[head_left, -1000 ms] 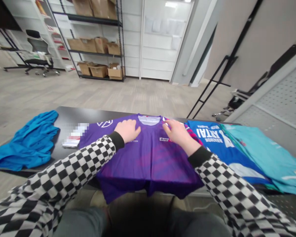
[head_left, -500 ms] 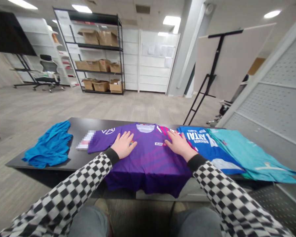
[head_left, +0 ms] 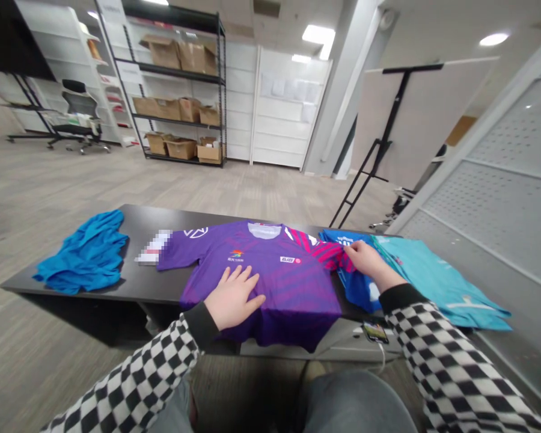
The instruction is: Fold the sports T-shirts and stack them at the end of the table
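A purple T-shirt [head_left: 275, 294] lies spread front up on a dark table [head_left: 139, 225], its collar on the far side and its hem hanging over the near edge. My left hand [head_left: 234, 297] rests on the lower left of the shirt front, fingers spread. At the end of the pink-striped sleeve [head_left: 331, 255], my right hand [head_left: 369, 261] is closed, pinching the cuff. Partly under that sleeve is a blue printed shirt [head_left: 360, 291], and beside it lies a teal garment [head_left: 442, 276].
A crumpled bright-blue garment [head_left: 88, 252] sits at the table's left end, near a blurred-out patch by the purple sleeve. A phone [head_left: 375, 332] with a white cable is below the table's near edge. A perforated white panel [head_left: 478, 198] stands at the right.
My right hand has moved right from the shirt's chest to the sleeve end and taken hold of it. The left hand has slid down toward the hem, uncovering the chest logo.
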### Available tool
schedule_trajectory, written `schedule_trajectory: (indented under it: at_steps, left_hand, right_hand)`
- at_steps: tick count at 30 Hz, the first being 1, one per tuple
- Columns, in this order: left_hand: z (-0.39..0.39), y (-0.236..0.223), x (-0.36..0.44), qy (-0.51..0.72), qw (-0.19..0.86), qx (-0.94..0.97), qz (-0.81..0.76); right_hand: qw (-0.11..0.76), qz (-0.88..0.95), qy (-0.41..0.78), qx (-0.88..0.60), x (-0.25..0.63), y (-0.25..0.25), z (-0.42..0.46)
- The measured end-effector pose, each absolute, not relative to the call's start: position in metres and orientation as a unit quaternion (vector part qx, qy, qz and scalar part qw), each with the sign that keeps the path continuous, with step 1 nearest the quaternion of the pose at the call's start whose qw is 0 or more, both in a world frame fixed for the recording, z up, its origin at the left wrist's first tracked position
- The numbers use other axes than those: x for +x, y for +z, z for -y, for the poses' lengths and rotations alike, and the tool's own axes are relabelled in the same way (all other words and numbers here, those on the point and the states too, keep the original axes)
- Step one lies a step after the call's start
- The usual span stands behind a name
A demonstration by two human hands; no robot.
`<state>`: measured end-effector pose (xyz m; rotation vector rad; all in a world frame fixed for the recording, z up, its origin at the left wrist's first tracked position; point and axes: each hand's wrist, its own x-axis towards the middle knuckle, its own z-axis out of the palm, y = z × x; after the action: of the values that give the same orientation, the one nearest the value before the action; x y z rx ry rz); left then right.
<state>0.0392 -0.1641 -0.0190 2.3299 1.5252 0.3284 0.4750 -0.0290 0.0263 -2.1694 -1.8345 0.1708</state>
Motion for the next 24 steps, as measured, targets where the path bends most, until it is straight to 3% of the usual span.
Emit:
schedule_trajectory:
  at_steps: [4,7,9,11,13,15,20,24]
  left_hand:
    - [0.152,0.009,0.077,0.248,0.224,0.835,-0.436]
    - [0.144,0.008,0.102,0.211,0.223,0.85,-0.428]
    - [0.143,-0.003,0.108,0.126,0.198,0.848,-0.474]
    - [0.148,-0.018,0.105,0.066,0.171,0.843,-0.505]
    - [0.159,-0.028,0.095,0.046,0.161,0.846,-0.506]
    - [0.172,-0.028,0.081,0.036,0.159,0.85,-0.501]
    - [0.176,0.006,0.052,0.044,0.169,0.844,-0.506]
    - [0.137,0.015,0.05,0.103,0.161,0.817,-0.544]
  right_hand:
    - [0.225,0.666,-0.015,-0.711,0.474,0.05,0.03]
    - [0.214,0.659,-0.024,-0.72,0.475,0.053,0.033]
    - [0.235,0.64,0.048,-0.73,0.477,0.047,0.038]
    - [0.317,0.6,0.181,-0.712,0.481,0.037,0.046]
    - [0.406,0.542,0.328,-0.659,0.486,0.027,0.056]
    - [0.435,0.495,0.428,-0.618,0.492,0.02,0.065]
    - [0.28,0.547,0.468,-0.635,0.495,0.019,0.08]
    - [0.106,0.68,0.345,-0.638,0.484,0.018,0.092]
